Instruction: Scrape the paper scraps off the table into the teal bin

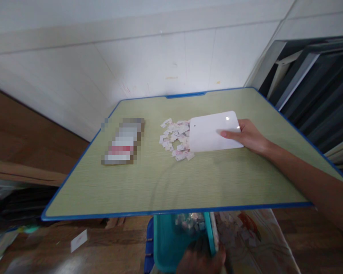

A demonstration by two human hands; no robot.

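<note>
My right hand (pixel 247 135) grips the right end of a flat white plastic board (pixel 213 131), thumb on top. The board has rounded corners and a small hole near its left end. Its left edge meets a pile of small cut paper slips (pixel 175 137) on the green table (pixel 125 190) and covers part of it. Below the table's front edge, my left hand (pixel 200 258) is closed at the right rim of a teal plastic tray (pixel 165 247); this hand is dark and partly cut off. Several small slips in what looks like clear plastic (pixel 190 222) lie inside the tray.
A blurred-out packet or card (pixel 122 142) lies on the table's left side. A patterned sheet (pixel 263 243) with scattered slips is under the table's front edge. One paper (pixel 79 240) lies on the wooden floor. Dark panels (pixel 317 83) lean at the right.
</note>
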